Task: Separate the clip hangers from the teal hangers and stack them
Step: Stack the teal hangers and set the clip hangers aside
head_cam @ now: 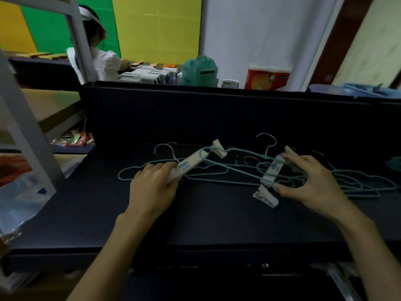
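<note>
A wide, dark navy desk (195,213) with a raised back panel carries everything here. Across its middle sprawls a tangle of thin teal wire hangers (217,170), their loops threaded through one another and trailing off to the right. Two white plastic clip hangers lie caught in that tangle: the left clip hanger (191,165), a flat bar with blue lettering and a metal hook, and the right clip hanger (272,172), whose lower clip juts out toward the near edge. The left hand (152,185) is curled round the near end of the left clip hanger and grips it. The right hand (312,183) is spread over the right clip hanger and the teal wires, fingers bent onto them; whether it grips or only presses I cannot tell. The likely trouble is snagging: a teal loop passes over the left bar near its far clip, so pulling could drag the whole tangle along or scatter hangers off the desk.
</note>
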The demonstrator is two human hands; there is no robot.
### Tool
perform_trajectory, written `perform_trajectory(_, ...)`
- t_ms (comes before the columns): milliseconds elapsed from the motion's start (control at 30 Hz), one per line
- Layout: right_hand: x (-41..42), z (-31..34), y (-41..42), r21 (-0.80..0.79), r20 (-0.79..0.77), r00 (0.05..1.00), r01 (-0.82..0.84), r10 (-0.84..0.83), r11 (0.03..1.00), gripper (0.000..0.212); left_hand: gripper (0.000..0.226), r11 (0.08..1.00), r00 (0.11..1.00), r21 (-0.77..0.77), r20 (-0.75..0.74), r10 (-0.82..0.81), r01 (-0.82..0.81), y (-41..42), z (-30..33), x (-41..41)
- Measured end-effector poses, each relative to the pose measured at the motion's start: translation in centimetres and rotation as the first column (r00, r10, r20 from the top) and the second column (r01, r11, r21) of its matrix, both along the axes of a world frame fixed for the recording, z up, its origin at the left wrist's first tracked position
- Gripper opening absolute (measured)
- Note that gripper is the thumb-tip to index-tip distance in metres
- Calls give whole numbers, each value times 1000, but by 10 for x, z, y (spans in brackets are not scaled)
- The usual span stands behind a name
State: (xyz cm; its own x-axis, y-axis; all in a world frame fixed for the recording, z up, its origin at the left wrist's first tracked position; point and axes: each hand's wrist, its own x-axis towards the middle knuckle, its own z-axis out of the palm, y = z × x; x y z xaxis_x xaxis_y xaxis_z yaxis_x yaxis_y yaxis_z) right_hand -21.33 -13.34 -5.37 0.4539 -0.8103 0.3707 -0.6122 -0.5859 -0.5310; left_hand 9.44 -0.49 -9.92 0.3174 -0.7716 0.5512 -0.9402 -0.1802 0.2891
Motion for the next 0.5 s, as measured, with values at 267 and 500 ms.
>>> perform_trajectory(267, -80, -18, 91, -24, -43, 959, 279, -280, 960, 72, 35, 957, 957, -49, -34, -286, 285, -6, 0, -60)
perform_trajectory(500, -165, -28, 125, -77, -36, 906, 418, -422, 905, 66, 31, 886, 887, -55, -2, -462, 461, -22, 5, -154)
